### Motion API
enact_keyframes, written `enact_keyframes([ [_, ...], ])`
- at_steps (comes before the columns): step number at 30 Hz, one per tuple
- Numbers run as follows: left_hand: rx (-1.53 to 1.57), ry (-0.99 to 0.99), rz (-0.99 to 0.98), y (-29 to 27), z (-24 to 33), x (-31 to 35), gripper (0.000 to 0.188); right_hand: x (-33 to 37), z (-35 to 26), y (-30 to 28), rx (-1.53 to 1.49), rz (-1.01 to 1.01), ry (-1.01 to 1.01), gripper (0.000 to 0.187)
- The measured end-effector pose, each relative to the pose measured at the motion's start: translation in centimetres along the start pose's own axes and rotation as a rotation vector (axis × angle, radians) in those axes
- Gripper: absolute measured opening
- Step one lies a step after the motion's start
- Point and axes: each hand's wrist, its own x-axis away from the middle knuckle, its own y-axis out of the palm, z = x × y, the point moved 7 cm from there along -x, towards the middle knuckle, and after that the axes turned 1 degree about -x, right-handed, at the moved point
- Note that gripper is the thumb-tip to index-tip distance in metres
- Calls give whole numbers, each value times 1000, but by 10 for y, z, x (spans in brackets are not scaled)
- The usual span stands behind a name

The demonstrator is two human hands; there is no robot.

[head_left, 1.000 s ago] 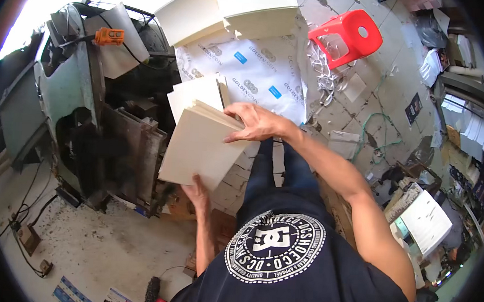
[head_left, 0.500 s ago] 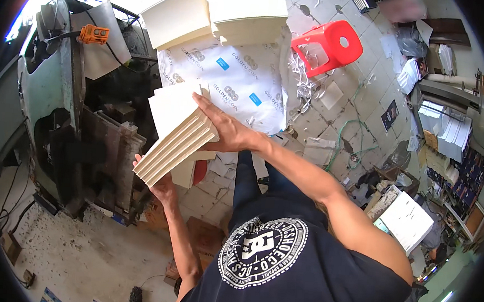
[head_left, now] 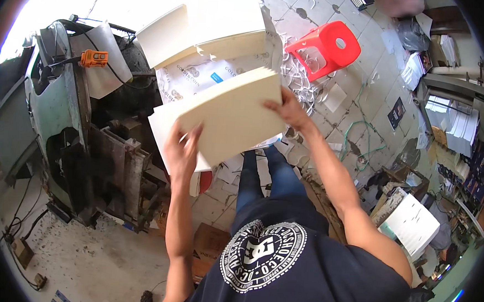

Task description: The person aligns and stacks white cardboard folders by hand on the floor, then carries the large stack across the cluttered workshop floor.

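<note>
I hold a thick stack of cream paper sheets (head_left: 233, 114) flat in front of me. My left hand (head_left: 182, 152) grips its near left edge from below. My right hand (head_left: 286, 109) grips its right edge. A thin white sheet (head_left: 163, 128) shows just under the stack. Beyond lie larger piles of cream paper (head_left: 205, 27) on wrapped white paper reams (head_left: 196, 76).
A heavy green and black machine (head_left: 82, 135) with an orange control box (head_left: 94, 58) stands at my left. A red plastic stool (head_left: 326, 48) stands on the tiled floor ahead right. More white paper stacks (head_left: 415, 222) sit at my right. A cardboard box (head_left: 208, 243) lies near my feet.
The stack has swung from on edge to flat and risen toward the far piles. My left hand moved from under it to its near left edge.
</note>
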Motion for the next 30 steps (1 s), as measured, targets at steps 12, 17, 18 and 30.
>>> enact_keyframes([
  [12, -57, 105, 185, -10, -16, -97, 49, -106, 164, -105, 36, 158, 196, 60],
  [17, -68, -210, 497, -102, -113, -43, 54, -108, 154, -89, 137, 237, 280, 64],
  [18, -160, -271, 535, -99, -136, -36, 59, -108, 148, -87, 181, 259, 285, 62],
  [30, -445, -94, 572, -58, -199, -10, 63, -80, 91, 145, 445, 357, -333, 68],
])
